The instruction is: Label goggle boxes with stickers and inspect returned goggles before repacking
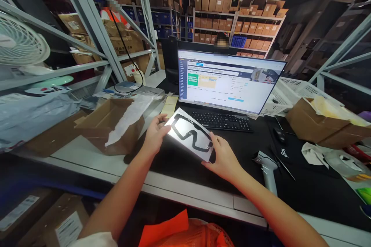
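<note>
Both my hands hold a flat white package (189, 133) printed with a black goggle outline, tilted above the black desk mat (249, 150). My left hand (155, 135) grips its upper left end with fingers curled round the edge. My right hand (223, 159) pinches its lower right corner. The package hangs just in front of a black keyboard (222, 120) and a lit monitor (228, 83).
An open cardboard box (108, 123) with clear plastic wrap sits to the left. A barcode scanner (268, 168) lies right of my right hand, beside a mouse (279, 135). Another brown box (321, 123), white baskets (292, 90), a fan (20, 44) and shelving surround the desk.
</note>
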{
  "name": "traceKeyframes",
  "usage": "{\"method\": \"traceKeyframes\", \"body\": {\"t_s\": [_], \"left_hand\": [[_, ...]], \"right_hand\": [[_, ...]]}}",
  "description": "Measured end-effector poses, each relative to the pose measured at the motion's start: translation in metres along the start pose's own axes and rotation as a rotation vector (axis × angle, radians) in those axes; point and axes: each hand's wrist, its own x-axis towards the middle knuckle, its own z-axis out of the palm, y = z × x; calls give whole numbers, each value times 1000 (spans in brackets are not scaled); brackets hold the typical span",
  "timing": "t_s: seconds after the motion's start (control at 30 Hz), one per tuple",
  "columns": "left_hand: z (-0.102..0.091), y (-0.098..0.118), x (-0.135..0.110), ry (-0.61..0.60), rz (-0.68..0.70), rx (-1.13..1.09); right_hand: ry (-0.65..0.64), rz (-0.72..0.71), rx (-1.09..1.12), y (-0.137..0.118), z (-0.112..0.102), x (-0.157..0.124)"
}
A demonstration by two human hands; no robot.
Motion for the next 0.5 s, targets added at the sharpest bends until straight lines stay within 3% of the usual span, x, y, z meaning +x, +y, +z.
{"method": "traceKeyframes", "body": {"t_s": [0.13, 0.23, 0.5], "left_hand": [[-9, 18, 2, 35, 97, 35], [-17, 22, 16, 51, 77, 19], [-14, 0, 48, 95, -98, -2]], "right_hand": [[40, -31, 33, -7, 5, 4], [39, 4, 31, -8, 1, 0], [-47, 165, 21, -1, -13, -18]]}}
